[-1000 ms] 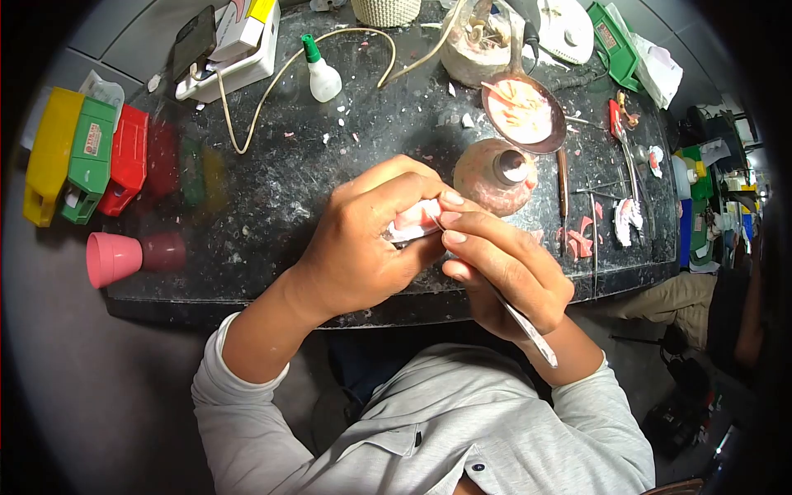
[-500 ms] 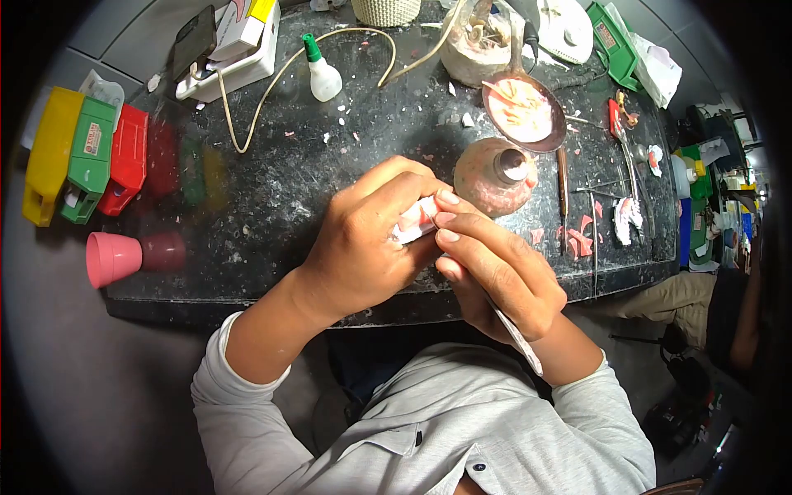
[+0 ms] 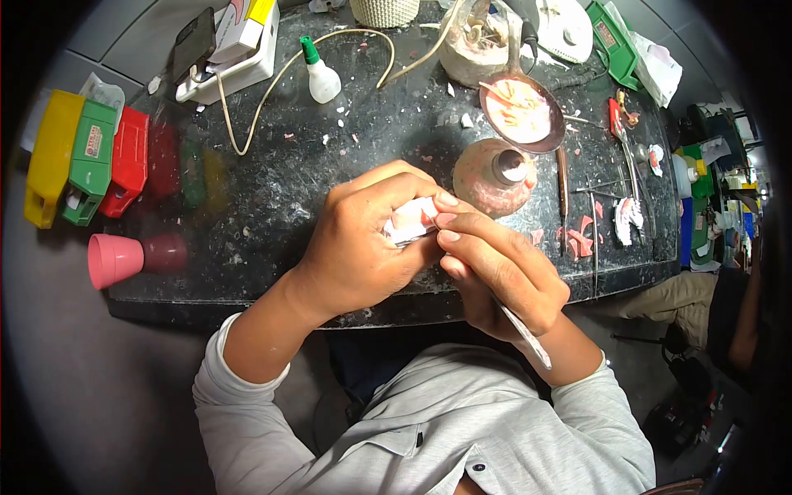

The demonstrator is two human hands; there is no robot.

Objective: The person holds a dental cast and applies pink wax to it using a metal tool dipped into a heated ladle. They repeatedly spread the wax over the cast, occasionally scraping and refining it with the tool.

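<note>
My left hand (image 3: 351, 231) is wrapped round a small white dental cast with pink wax (image 3: 412, 216) on it; the fingers hide much of the piece. In my right hand (image 3: 511, 276) is a slim carving tool (image 3: 525, 332), held like a pen. Its pale, wax-smeared handle sticks out below the palm toward my body. The tool's working tip meets the cast between the two hands, largely covered by fingertips. Just beyond them stands a round, wax-spattered spirit burner (image 3: 495, 194) with a metal top.
A pan of pink wax (image 3: 528, 111) sits behind the burner. Wax scraps (image 3: 581, 242), a brown-handled tool (image 3: 563, 194) and a red-handled knife (image 3: 615, 120) lie right. A green-capped bottle (image 3: 323, 81) and cable (image 3: 239, 124) are at the back; a pink cup (image 3: 115, 261) and bins (image 3: 87, 161) are left.
The cast has turned slightly in my left hand, showing more of its pink and white surface. The tool's handle end has swung a little to the right with my right hand.
</note>
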